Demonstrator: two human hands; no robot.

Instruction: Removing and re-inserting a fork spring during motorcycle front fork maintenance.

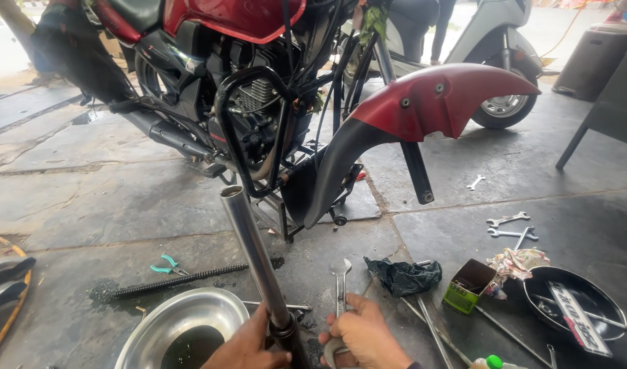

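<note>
**Operator:** Head view, starting at the left: my left hand (248, 345) has its grip wrapped around the lower end of the long, polished steel fork tube (253, 256), just above its dark seal collar. The tube rises tilted up and to the left, its open top near the black crash guard (248, 130) of the red motorcycle (224, 41).

**Observer:** What sits beside that hand?

**Operator:** A round, shiny metal bowl (180, 321) with dark oil pooled in it lies just left of the hand on the stone floor (88, 198). Behind it lie a long black coil spring (180, 279) and small green-handled pliers (164, 265).

**Observer:** And the right side?

**Operator:** My right hand (361, 335) has its grip closed on a silver open-ended spanner (339, 287), held upright just right of the tube. Farther right are a crumpled dark rag (404, 277), a small green cardboard box (467, 285) and a black round pan (573, 307) holding tools. The red front mudguard (430, 102) hangs above, wheel removed.
</note>
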